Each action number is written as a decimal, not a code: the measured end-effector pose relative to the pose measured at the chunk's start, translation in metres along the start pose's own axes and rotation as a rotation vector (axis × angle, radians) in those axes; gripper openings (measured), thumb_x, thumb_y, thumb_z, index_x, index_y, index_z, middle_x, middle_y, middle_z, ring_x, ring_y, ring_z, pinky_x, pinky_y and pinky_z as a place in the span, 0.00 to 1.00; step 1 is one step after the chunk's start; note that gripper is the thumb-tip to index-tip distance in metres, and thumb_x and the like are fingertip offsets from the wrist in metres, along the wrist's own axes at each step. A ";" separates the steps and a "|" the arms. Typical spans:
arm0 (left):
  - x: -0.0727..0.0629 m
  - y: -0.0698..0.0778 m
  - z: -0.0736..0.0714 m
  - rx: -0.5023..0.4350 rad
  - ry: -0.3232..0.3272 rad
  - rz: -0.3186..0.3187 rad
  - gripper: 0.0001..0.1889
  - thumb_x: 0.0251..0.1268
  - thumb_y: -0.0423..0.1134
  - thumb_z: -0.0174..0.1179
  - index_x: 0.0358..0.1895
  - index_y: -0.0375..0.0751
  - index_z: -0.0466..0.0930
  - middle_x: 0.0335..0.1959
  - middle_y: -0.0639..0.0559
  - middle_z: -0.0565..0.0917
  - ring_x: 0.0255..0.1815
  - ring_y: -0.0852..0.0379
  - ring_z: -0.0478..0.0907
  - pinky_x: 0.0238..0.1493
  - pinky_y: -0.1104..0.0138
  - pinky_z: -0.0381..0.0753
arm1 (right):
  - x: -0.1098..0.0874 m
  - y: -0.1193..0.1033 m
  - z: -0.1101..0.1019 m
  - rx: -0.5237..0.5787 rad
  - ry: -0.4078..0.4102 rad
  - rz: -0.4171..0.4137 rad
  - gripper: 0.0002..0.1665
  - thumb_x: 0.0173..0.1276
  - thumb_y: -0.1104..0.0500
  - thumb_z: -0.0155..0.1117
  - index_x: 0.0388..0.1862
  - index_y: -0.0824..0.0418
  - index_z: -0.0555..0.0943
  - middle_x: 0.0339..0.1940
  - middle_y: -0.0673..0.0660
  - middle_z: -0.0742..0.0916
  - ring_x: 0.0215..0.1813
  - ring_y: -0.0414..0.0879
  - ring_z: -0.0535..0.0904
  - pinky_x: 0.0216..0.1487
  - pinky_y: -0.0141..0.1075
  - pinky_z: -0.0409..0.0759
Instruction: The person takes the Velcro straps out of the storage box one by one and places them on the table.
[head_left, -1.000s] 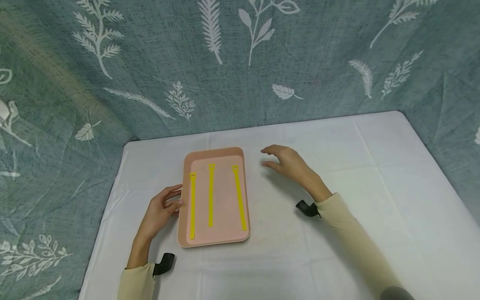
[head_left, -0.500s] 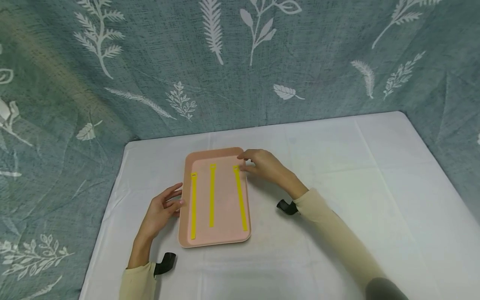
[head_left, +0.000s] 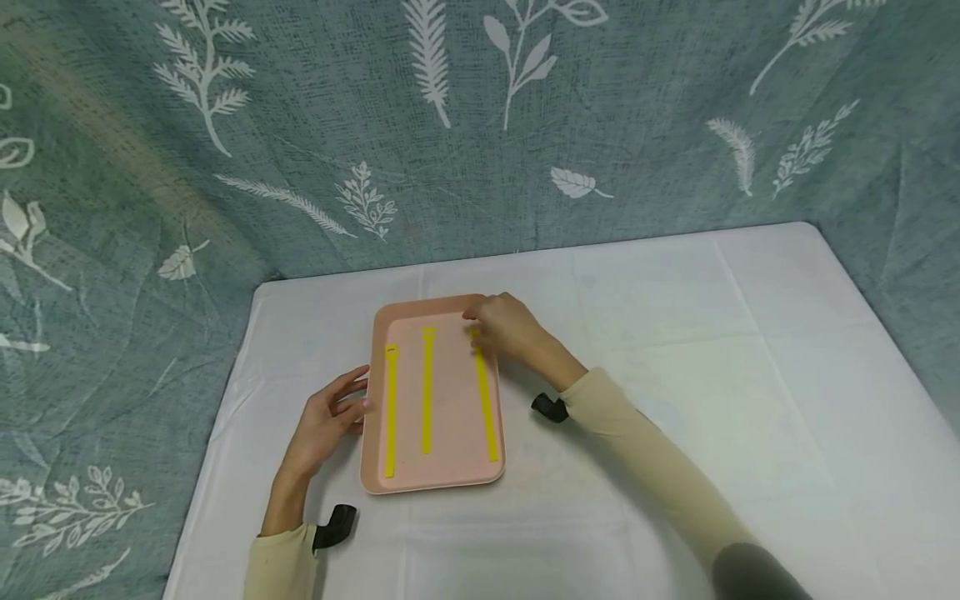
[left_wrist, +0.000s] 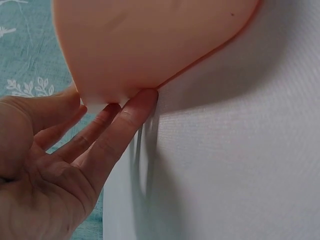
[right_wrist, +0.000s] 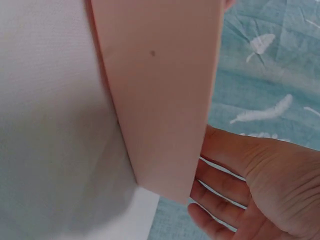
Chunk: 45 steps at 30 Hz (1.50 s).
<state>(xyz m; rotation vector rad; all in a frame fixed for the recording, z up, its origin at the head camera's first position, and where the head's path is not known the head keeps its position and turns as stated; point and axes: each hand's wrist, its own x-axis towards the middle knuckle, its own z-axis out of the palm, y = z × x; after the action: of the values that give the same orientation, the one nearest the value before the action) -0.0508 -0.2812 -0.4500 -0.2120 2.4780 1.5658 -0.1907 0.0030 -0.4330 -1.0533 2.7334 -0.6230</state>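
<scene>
In the head view, a shallow pink tray (head_left: 457, 383) holds three yellow slotted straps, which look like cable ties. The left strap (head_left: 390, 412), middle strap (head_left: 427, 392) and right strap (head_left: 486, 408) lie lengthwise and apart. My left hand (head_left: 322, 425) rests at the tray's left side. Its outstretched fingers touch the outer wall in the left wrist view, with the thumb (left_wrist: 55, 107) up at the rim. My right hand (head_left: 513, 329) reaches over the right rim, its fingers at the slotted head of the right strap. The tray wall (right_wrist: 160, 100) hides those fingertips in the right wrist view.
A white cloth (head_left: 675, 350) covers the table beneath the tray. Behind and left of it hangs a green-blue curtain (head_left: 465, 192) with white leaf prints. A dark wrist-worn piece (head_left: 551, 407) sits by my right cuff, another dark piece (head_left: 336, 527) by my left.
My right hand has moved left from beside the tray, over its right rim to the top of the right strap. My left hand, the tray and the straps look unmoved.
</scene>
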 end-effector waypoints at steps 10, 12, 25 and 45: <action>0.002 0.001 -0.001 -0.016 -0.004 0.004 0.31 0.72 0.28 0.58 0.76 0.34 0.62 0.69 0.26 0.72 0.41 0.76 0.81 0.35 0.70 0.85 | 0.002 0.000 0.006 -0.071 0.014 -0.054 0.23 0.60 0.58 0.78 0.53 0.65 0.87 0.50 0.58 0.91 0.55 0.52 0.86 0.68 0.44 0.76; 0.002 0.001 -0.001 -0.019 -0.004 0.001 0.31 0.72 0.28 0.58 0.76 0.35 0.62 0.69 0.26 0.72 0.41 0.76 0.81 0.35 0.71 0.85 | 0.003 0.000 0.009 -0.104 0.022 -0.069 0.21 0.58 0.58 0.79 0.50 0.64 0.88 0.46 0.57 0.92 0.51 0.52 0.86 0.67 0.44 0.76; 0.000 0.003 0.002 -0.024 0.000 -0.022 0.31 0.73 0.29 0.59 0.77 0.36 0.63 0.70 0.27 0.72 0.42 0.75 0.81 0.36 0.71 0.85 | 0.005 0.000 0.021 -0.195 0.024 -0.031 0.12 0.59 0.63 0.78 0.42 0.62 0.89 0.43 0.55 0.92 0.52 0.51 0.86 0.75 0.46 0.69; -0.001 0.000 -0.001 -0.022 -0.018 -0.031 0.32 0.73 0.31 0.60 0.77 0.37 0.61 0.70 0.27 0.71 0.41 0.74 0.81 0.35 0.71 0.84 | 0.004 -0.002 0.025 -0.146 0.072 -0.048 0.13 0.70 0.65 0.66 0.51 0.60 0.88 0.51 0.54 0.91 0.57 0.49 0.85 0.76 0.45 0.67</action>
<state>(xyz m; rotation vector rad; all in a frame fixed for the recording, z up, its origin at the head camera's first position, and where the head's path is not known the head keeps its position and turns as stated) -0.0497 -0.2826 -0.4496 -0.2370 2.4331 1.5760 -0.1853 -0.0092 -0.4543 -1.1525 2.8606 -0.4828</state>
